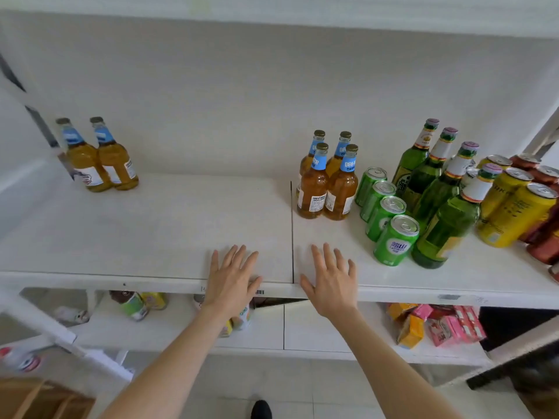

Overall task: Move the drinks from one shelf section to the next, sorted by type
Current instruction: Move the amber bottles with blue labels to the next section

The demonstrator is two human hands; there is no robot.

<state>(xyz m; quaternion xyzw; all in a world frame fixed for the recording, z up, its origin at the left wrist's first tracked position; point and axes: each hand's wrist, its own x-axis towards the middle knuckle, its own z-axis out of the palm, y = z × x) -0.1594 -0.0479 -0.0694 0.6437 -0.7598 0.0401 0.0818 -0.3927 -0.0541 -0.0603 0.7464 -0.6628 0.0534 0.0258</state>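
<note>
I see the white shelf [136,225] filling most of my view, split by a dark seam [292,231] into a left section and a right one. A lower shelf [317,337] shows beneath it. Both forearms come up bare from the bottom edge, angled slightly inward toward the seam. The left hand [231,281] lies palm down over the front lip just left of the seam, and the right hand [331,282] lies the same way just right of it. The fingers [239,258] of both are straight and spread wide, holding nothing, tips pointing at the back wall.

On the right section, four green bottles [438,192] stand in a diagonal row, with yellow cans [514,207] and reddish cans [544,176] beyond them at the right edge. Four amber bottles [326,186] with blue neck labels stand in a tight square near the seam. A row of four green cans [390,219] runs between them and the green bottles. Well apart, at the back left of the left section, two amber bottles [99,164] stand side by side. Pink and orange cartons [438,325] lie on the lower shelf to the right
</note>
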